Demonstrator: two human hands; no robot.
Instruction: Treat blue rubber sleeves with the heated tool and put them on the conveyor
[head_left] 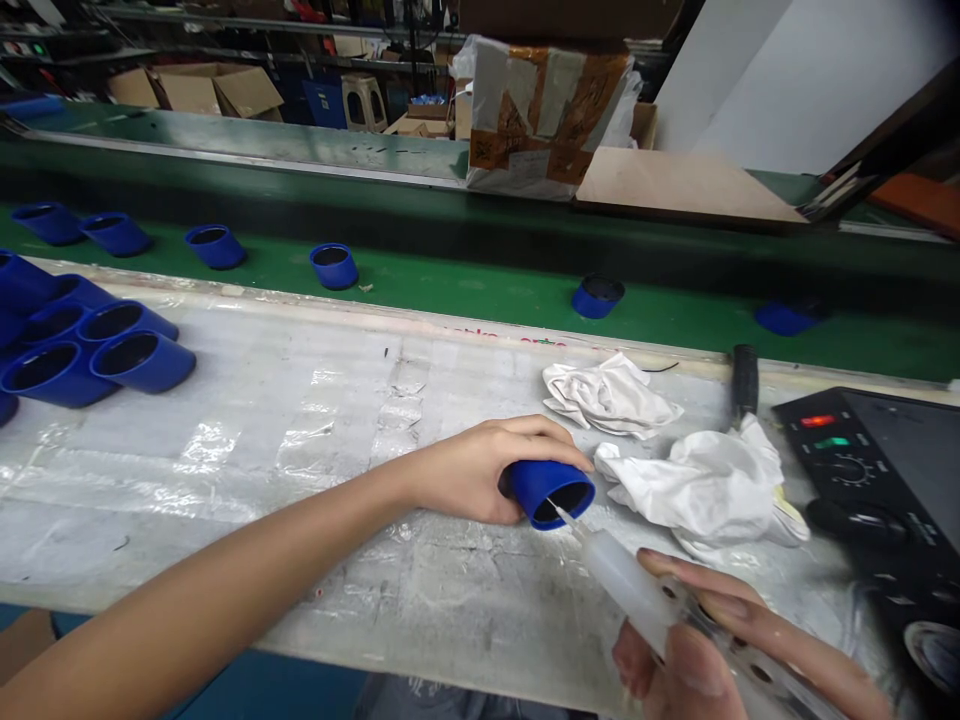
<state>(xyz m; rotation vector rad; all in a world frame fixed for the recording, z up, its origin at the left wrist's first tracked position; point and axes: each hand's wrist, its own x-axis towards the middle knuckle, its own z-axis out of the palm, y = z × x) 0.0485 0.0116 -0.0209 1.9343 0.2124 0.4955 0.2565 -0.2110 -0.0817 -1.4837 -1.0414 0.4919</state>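
Blue cap is lying on its side at the center of the frame, on the taped-up work table, w/ its open mouth facing the lower right. The left hand is wrapping around it from the left & pressing it down, fingers curled over the top, so that hand is the one touching it. The right hand is sitting at the lower right, closed around a clear syringe. The syringe's thin tip is poking just inside the cap's mouth. So the cap is lying up & to the left of the right hand, and the cap's long axis & the syringe are running along nearly the same slanted line. Two white rags are lying crumpled just right of the cap. More blue caps are piling up at the left edge, & a few others are sitting spread out on the green belt behind the table. A black control box w/ a red light & a green light is at the right edge. Some red letters are showing on the table's far edge but they're too small to read. A taped parcel at the top has a label, also not readable.
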